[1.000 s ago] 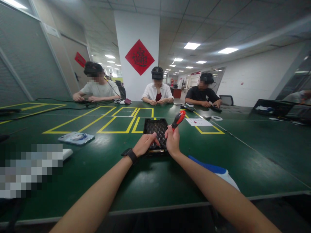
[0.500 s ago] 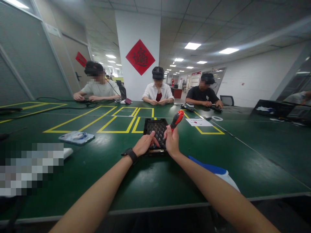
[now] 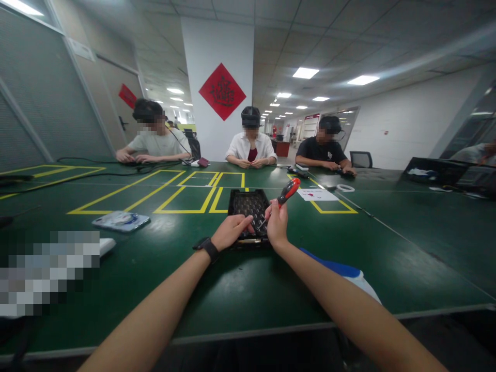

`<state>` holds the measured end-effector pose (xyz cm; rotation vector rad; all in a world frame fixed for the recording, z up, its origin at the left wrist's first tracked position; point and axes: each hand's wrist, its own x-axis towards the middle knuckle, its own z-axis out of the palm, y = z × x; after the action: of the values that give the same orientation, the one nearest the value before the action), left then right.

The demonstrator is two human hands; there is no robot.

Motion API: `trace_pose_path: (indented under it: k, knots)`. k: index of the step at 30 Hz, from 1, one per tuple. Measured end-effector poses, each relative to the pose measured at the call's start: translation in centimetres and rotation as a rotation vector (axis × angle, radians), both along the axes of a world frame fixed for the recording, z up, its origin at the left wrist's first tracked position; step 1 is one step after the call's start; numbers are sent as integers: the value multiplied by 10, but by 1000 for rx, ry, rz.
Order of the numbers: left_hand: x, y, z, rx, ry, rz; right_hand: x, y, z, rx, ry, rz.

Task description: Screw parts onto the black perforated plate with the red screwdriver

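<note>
Your right hand [image 3: 276, 225] gripped the screwdriver [image 3: 287, 192], whose handle had tilted further right than a second earlier, its tip angled down just left of your fingers onto the black tray [image 3: 248, 204]. Your left hand [image 3: 231, 231] rested curled on the tray's near edge, holding nothing. No writing was legible.
</note>
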<state>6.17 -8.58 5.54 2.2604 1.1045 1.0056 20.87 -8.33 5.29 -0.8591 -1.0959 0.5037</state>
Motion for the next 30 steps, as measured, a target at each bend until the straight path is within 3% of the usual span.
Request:
trace_pose_path:
  k: [21, 30]
  knots:
    - [-2, 6, -8, -108, 10, -15, 0, -1, 1, -5, 14, 19]
    - [7, -2, 3, 235, 111, 5, -1, -2, 1, 17, 6, 56]
